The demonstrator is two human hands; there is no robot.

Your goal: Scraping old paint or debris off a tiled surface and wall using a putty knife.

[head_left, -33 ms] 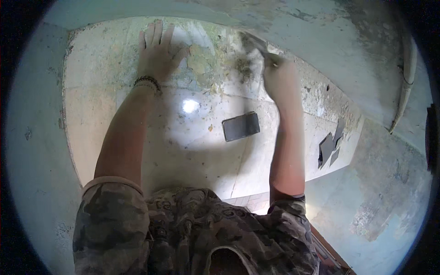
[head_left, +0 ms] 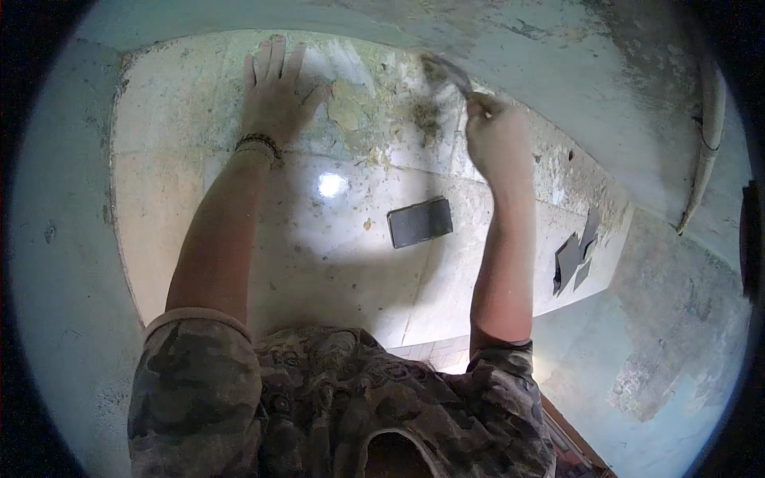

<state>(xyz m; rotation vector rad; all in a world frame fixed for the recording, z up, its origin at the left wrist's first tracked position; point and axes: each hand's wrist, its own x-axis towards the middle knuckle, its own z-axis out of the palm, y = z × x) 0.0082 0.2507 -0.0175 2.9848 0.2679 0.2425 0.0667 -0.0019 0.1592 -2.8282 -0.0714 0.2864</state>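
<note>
My left hand (head_left: 276,99) lies flat with fingers spread on the worn, pale surface (head_left: 327,279), a dark bracelet around its wrist. At the far right, my right hand (head_left: 496,131) is closed in a fist around a narrow grey scraper (head_left: 456,76). The scraper points away to the far left, toward a dark smudged patch where the surface meets the wall; its tip is blurred, and the fist hides its handle. Between my arms and nearer to me rests a dark grey rectangular block (head_left: 420,221), which neither hand touches.
Torn dark grey pieces (head_left: 567,261) lie on the right part of the surface. Stained greenish walls (head_left: 558,64) border the far side and both ends. A pale pipe (head_left: 705,159) runs down the wall at right. Peeling flakes (head_left: 347,103) sit beside my left hand.
My right hand and the scraper have shifted slightly to the right and toward me. The left hand stays nearly in place, and the grey block has not moved.
</note>
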